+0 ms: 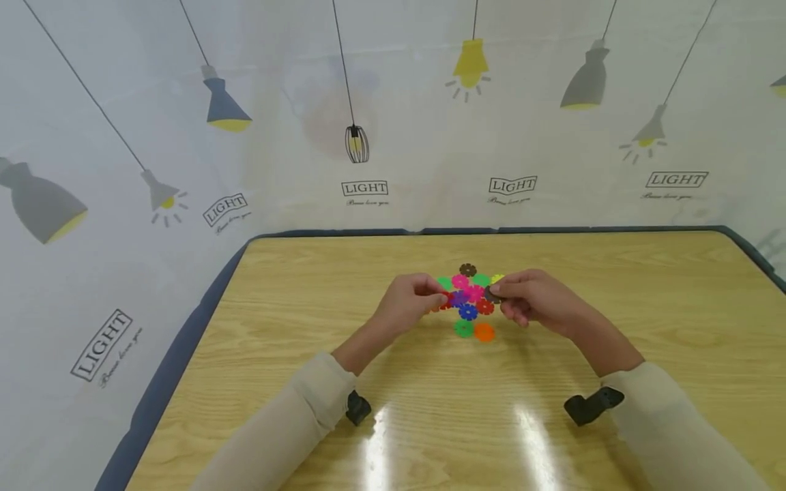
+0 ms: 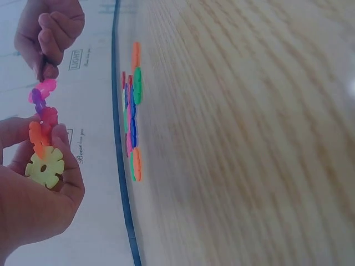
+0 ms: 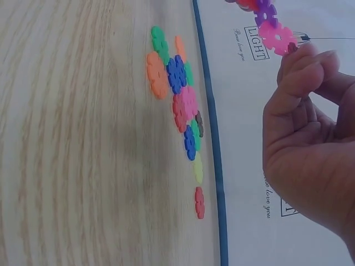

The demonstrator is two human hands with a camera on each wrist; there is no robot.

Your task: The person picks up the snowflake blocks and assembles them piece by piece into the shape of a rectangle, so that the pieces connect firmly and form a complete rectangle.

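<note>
Above the table, my left hand (image 1: 402,303) grips one end of a short chain of notched plastic snowflake discs. In the left wrist view that end has a pale yellow disc (image 2: 45,167), an orange disc (image 2: 37,138) and a red disc (image 2: 50,117). A purple disc (image 2: 39,101) follows, then a pink disc (image 3: 277,37) at the far end. My right hand (image 1: 546,303) pinches a dark brown disc (image 1: 492,294) between thumb and fingertips, against the pink disc's edge. Fingers mostly cover the brown disc, so I cannot tell whether its notch is joined.
Loose discs of several colours lie on the wooden table (image 1: 307,286) under and around the hands, among them a blue disc (image 1: 468,311), a green disc (image 1: 463,329) and an orange disc (image 1: 484,332). A lamp-printed curtain (image 1: 417,150) hangs behind the table's dark edge.
</note>
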